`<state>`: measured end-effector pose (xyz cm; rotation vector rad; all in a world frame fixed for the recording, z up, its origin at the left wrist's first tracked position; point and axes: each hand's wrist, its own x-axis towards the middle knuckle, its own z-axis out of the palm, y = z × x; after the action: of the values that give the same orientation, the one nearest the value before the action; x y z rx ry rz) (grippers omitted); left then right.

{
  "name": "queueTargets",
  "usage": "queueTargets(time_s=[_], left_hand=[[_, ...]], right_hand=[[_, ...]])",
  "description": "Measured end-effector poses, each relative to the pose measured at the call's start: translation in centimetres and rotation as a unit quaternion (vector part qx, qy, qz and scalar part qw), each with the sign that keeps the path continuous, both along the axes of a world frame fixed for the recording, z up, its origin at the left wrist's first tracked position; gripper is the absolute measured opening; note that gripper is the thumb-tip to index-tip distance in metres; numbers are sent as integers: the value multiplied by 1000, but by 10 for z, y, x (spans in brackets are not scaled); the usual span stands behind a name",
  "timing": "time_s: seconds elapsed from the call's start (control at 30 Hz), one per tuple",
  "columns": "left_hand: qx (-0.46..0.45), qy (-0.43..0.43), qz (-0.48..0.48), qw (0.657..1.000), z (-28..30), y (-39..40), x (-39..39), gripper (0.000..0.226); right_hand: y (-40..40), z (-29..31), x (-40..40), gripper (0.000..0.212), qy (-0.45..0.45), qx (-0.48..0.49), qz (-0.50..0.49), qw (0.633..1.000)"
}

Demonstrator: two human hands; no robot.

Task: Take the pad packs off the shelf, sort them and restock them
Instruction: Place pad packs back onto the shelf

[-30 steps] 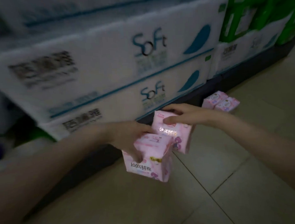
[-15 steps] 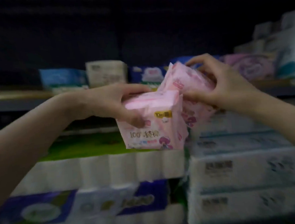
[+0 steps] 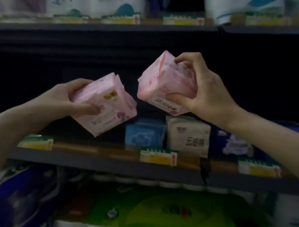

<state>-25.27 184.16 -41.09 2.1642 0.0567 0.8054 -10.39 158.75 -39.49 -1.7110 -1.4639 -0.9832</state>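
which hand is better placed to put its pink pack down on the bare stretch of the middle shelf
Left, probably. The left hand holds its pink pack right above the bare shelf board, while the right hand holds its pack over the blue pack and white pack.

The small print on the left pink pack [image 3: 104,105] is smeared by blur and cannot be read, and part of its face is covered by the thumb of the left hand [image 3: 72,101]. The far side of the right pink pack [image 3: 163,85] is hidden behind the fingers [image 3: 185,60] of the right hand [image 3: 204,92]. The white packs on the top shelf [image 3: 96,5] are cut off by the upper edge, the price tags [image 3: 158,156] are too blurred to be read, and the back of the middle shelf [image 3: 96,160] is lost in darkness.
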Motion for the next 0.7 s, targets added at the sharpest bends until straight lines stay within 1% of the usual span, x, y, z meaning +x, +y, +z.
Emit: queueTargets(time_s=[0.07,0.13,0.17,0.23,0.33,0.4,0.5,0.57,0.63,0.7], left_hand=[[-8,1,49,999,5,26,0,69],[2,25,102,994,6,45,3,64],[24,44,124,991,6,53,4,65],[95,94,152,979,4,65,10,71],[194,159,169,953,6,76,30,73],[224,190,165,942,9,87,52,70],[270,253,140,918,8,100,80,51],[288,293,112,905,0,104,98,46],[296,298,88,903,-9,103,112,47],[289,285,67,912,-12,104,121,50]], right_hand=[[35,12,-1,65,-14,-30,-9,999],[69,19,-1,64,-1,-72,-17,997],[86,20,0,63,12,-93,-22,995],[116,21,4,62,40,-134,-29,990],[154,20,21,58,78,-180,-48,979],[174,21,35,57,110,-204,-72,970],[199,19,62,55,149,-220,-106,958],[214,16,83,53,167,-217,-113,955],[231,15,99,51,183,-211,-107,954],[249,9,115,52,190,-211,-99,954]])
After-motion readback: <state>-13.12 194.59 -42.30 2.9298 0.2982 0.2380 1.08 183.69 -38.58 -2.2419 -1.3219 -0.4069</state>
